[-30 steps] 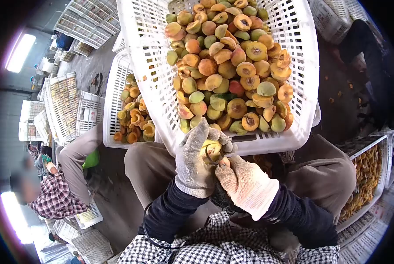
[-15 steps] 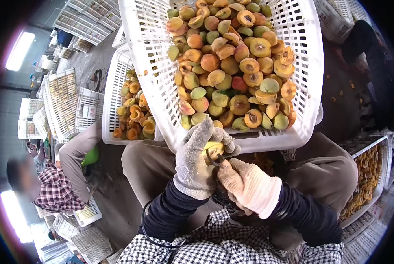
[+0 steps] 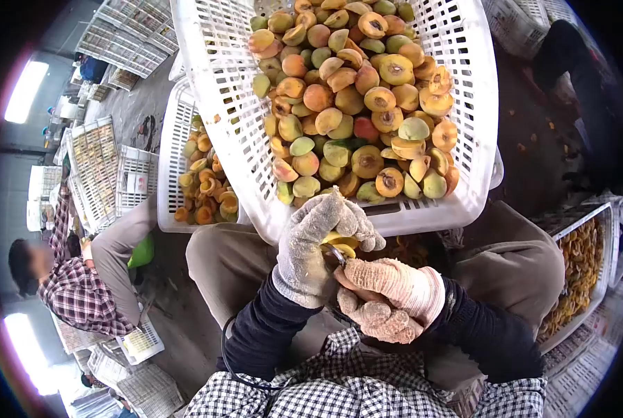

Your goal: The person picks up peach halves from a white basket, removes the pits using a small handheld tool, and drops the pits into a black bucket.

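Head view: 2 gloved hands, left hand (image 3: 310,254) gripping fruit (image 3: 340,243), right hand (image 3: 388,296) clenched on tool beside crate rim (image 3: 423,221)

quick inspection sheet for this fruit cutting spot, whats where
surface: no table; big white crate rests tilted across the person's lap
job's things: yellow fruit piece held between both gloves, with a small metal tool at it; crate heaped with halved and whole fruit
clutter: second white crate of orange fruit pieces at left; tray of orange pieces at right
grippers: left hand, grey glove, closed around the fruit piece; right hand, pale glove, gripping the tool
cables: thin dark cord looping by the left sleeve
surroundings: seated person in plaid shirt at left; stacked empty white crates on the grey floor
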Demonstrator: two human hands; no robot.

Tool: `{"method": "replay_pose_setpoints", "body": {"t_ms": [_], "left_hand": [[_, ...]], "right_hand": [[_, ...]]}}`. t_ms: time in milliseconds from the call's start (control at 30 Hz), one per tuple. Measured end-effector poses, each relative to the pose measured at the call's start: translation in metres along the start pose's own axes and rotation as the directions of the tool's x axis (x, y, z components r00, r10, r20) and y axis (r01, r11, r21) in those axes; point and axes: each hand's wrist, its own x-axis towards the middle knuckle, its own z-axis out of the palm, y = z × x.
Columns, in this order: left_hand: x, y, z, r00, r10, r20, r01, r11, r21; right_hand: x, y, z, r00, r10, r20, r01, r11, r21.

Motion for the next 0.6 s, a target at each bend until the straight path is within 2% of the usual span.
{"method": "replay_pose_setpoints", "body": {"t_ms": [100, 167, 233, 267, 300, 333, 367, 400, 433, 467, 500, 567, 600], "left_hand": [[-0.001, 0.002, 0.003, 0.998, -0.039, 0.051, 0.04, 0.999, -0.008], [-0.004, 0.006, 0.008, 0.968, -0.247, -0.046, 0.238, 0.959, -0.157], [-0.005, 0.013, 0.007, 0.961, -0.266, -0.074, 0.257, 0.96, -0.111], [-0.006, 0.016, 0.005, 0.962, -0.273, -0.028, 0.254, 0.922, -0.291], [-0.007, 0.02, 0.003, 0.962, -0.272, 0.021, 0.251, 0.852, -0.459], [-0.01, 0.031, 0.005, 0.967, -0.238, -0.087, 0.163, 0.847, -0.506], [-0.012, 0.042, -0.005, 0.982, -0.076, -0.175, 0.008, 0.933, -0.359], [-0.013, 0.055, -0.017, 0.962, 0.1, -0.254, -0.154, 0.968, -0.199], [-0.019, 0.07, -0.014, 0.813, 0.492, -0.312, -0.293, 0.809, 0.51], [-0.016, 0.074, 0.0, 0.681, 0.655, -0.327, -0.428, 0.719, 0.547], [-0.013, 0.078, -0.002, 0.488, 0.858, -0.16, -0.299, 0.336, 0.893], [-0.003, 0.085, -0.02, 0.463, 0.859, 0.217, -0.283, -0.089, 0.955], [0.006, 0.078, -0.023, 0.534, 0.782, 0.32, -0.243, -0.221, 0.945]], "right_hand": [[0.003, 0.001, -0.009, 1.0, -0.007, -0.013, 0.006, 0.999, -0.053], [0.002, 0.004, -0.015, 0.999, -0.013, 0.043, 0.015, 0.999, -0.03], [-0.001, 0.004, -0.018, 0.999, -0.002, 0.054, 0.007, 0.996, -0.092], [-0.005, 0.002, -0.016, 0.998, -0.031, 0.059, 0.049, 0.947, -0.318], [-0.007, -0.001, -0.016, 0.997, 0.023, 0.08, 0.015, 0.896, -0.443], [-0.01, 0.002, -0.016, 1.0, -0.004, 0.023, 0.016, 0.834, -0.552], [-0.013, 0.009, -0.018, 0.999, -0.042, -0.032, 0.011, 0.758, -0.652], [-0.016, 0.022, -0.03, 0.964, -0.236, 0.123, 0.251, 0.648, -0.719], [-0.025, 0.016, -0.038, 0.999, -0.027, -0.023, 0.017, 0.927, -0.375], [-0.026, 0.022, -0.039, 0.943, -0.213, -0.255, -0.134, 0.459, -0.878], [-0.027, 0.031, -0.039, 0.819, -0.496, -0.289, -0.421, -0.178, -0.889], [-0.038, 0.036, -0.037, 0.764, -0.46, -0.453, -0.553, -0.103, -0.827], [-0.04, 0.042, -0.051, 0.768, -0.489, -0.412, -0.507, -0.071, -0.859]]}}
